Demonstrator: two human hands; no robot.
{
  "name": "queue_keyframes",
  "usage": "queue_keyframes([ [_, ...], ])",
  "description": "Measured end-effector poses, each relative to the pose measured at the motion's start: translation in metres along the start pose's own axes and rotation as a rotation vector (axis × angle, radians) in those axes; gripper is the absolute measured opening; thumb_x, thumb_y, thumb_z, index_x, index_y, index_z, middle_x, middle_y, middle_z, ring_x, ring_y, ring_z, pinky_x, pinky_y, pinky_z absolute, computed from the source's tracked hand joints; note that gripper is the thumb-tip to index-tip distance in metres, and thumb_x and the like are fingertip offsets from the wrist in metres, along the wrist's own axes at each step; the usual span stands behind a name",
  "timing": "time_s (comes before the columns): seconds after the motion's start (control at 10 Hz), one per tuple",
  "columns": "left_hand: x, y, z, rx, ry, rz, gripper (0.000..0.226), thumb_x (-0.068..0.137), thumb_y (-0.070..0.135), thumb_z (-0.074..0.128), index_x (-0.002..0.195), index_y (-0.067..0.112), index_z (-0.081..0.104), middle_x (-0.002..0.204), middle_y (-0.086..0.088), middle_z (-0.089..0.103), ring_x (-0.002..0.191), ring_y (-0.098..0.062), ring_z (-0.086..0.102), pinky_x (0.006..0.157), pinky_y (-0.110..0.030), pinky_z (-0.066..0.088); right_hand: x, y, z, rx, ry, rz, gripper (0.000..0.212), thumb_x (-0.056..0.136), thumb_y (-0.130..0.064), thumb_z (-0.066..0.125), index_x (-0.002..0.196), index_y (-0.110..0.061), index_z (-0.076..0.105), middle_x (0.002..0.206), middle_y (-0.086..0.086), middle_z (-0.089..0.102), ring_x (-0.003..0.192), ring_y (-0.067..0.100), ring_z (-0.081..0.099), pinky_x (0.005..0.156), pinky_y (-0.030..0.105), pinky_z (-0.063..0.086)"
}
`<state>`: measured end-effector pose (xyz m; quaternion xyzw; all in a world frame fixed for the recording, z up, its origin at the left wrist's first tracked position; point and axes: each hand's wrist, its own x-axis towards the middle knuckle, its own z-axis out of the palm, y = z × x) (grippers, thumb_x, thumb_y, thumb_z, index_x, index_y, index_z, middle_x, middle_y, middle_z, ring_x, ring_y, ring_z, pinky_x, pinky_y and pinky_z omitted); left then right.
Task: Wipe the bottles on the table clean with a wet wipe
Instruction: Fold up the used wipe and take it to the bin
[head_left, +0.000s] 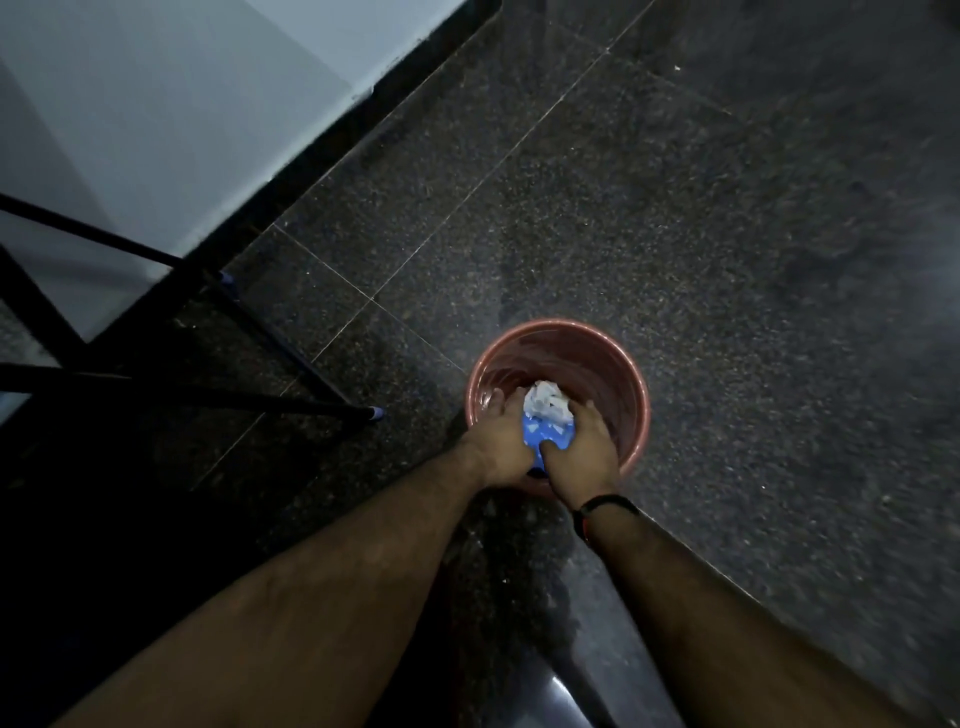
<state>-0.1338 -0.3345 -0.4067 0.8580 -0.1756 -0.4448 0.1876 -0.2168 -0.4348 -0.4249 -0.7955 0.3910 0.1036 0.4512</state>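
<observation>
Bottle (549, 435) – blue, over pink bucket (623, 364) on dark floor, white wipe (546, 404) bunched on its top, L hand (500, 437) & R hand (583, 457) both curled round it – black band on R wrist

- The blue item (548, 434) sits mostly hidden between the left hand (501, 441) and right hand (584, 449); I can't tell what it is.
- The bucket (566, 343) near rim is covered by both hands.
- The black frame (156, 312) runs off the left edge.

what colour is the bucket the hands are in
Reddish pink bucket, seen in the head view; both hands hold a blue-and-white item inside it.
</observation>
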Motion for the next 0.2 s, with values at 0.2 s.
queue_keyframes([
  [0.2,-0.009,-0.008,-0.011,0.198,0.129,0.108,0.095,0.085,0.043,0.064,0.157,0.015,0.008,0.163,-0.018,0.011,0.150,-0.031,0.017,0.121,-0.039,0.024,-0.011,-0.016,0.007,-0.200,0.010,-0.186,0.071,0.087,-0.011,0.060,0.152,-0.009,0.031,0.162,0.013,0.016,0.149,0.030,0.012,0.123,0.037,0.009],
])
